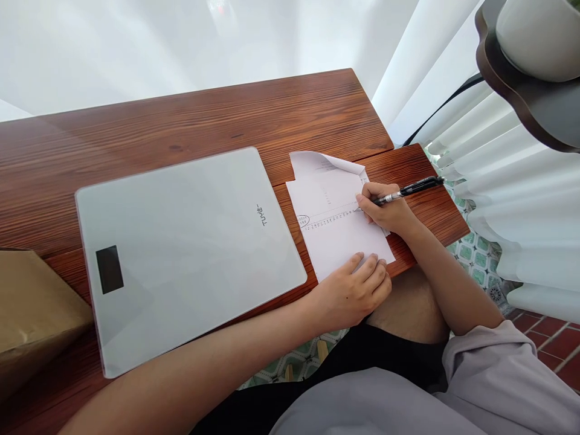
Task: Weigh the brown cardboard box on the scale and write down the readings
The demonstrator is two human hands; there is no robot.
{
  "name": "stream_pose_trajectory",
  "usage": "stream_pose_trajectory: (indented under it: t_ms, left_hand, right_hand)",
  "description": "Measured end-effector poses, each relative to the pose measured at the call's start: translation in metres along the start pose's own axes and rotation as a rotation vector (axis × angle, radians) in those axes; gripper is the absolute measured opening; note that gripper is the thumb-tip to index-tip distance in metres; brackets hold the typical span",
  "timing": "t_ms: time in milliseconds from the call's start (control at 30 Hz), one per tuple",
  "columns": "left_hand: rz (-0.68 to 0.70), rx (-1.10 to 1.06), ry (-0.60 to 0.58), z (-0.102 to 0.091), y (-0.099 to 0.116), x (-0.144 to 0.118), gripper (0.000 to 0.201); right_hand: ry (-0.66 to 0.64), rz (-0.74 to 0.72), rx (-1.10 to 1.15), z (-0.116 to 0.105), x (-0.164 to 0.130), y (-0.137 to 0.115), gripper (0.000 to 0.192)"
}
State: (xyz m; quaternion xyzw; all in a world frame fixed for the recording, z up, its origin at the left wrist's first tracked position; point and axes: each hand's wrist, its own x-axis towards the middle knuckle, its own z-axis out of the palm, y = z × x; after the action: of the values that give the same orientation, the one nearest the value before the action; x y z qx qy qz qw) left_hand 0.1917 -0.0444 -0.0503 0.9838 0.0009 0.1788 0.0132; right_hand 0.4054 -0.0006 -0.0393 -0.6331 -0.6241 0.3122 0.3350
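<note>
At the bottom of the frame the person's grey sleeve and black shorts are seen, with a bare knee under the edge of the surface. The left hand (357, 289) lies in the lower middle of the frame, its fingers loosely curled and close together, and the fingertips press on the near edge of the white printed sheet of paper (338, 232). This paper lies flat on the reddish-brown wooden surface (203, 121), right of centre, and its far corner is folded up. A row of small printed numbers crosses the sheet. A little further, the right hand (385, 208) pinches a black pen with a silver grip (410, 189), and the tip of the pen touches the paper at the numbered line. Just beside the paper, to the left, rests a flat pale grey glass scale with a small dark display (181, 254). In the lower left a brown cardboard box (31, 308) stands. At the far side hang white curtains (498, 169).
</note>
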Motion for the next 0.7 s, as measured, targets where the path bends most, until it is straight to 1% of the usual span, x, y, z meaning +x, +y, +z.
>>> stream_pose_trajectory:
  t_ms: [167,267,367,400,467,533,567,633,700]
  left_hand:
    - [-0.007,0.005,0.027,0.001,0.0,0.0,0.037]
    - [-0.01,0.008,0.03,0.001,0.0,0.001,0.037]
    - [-0.01,0.013,0.029,0.001,0.001,0.001,0.037]
    - [-0.009,0.018,0.028,0.001,0.001,0.001,0.036]
    - [-0.007,0.031,0.025,0.001,0.001,0.001,0.036]
    - [-0.008,0.044,0.023,0.0,0.001,0.001,0.036]
    - [-0.008,0.048,0.026,0.0,0.001,0.001,0.035]
    - [-0.006,0.045,0.034,0.0,0.001,0.001,0.035]
    - [-0.003,0.033,0.037,0.0,0.001,0.001,0.035]
  right_hand:
    - [0.001,-0.008,0.03,0.0,0.0,0.0,0.037]
    - [0.03,-0.028,0.003,0.001,0.0,0.001,0.037]
    - [0.026,-0.037,0.01,0.0,-0.001,0.003,0.037]
    - [0.036,-0.03,0.035,-0.001,-0.002,0.004,0.037]
    - [0.106,-0.03,0.055,-0.003,-0.002,0.008,0.039]
    - [0.215,-0.08,-0.028,-0.006,-0.002,0.01,0.037]
    - [0.247,-0.119,-0.103,-0.007,-0.001,0.011,0.034]
    - [0.261,-0.181,-0.248,-0.01,0.0,0.011,0.025]
    - [0.231,-0.185,-0.35,-0.012,0.002,0.011,0.02]
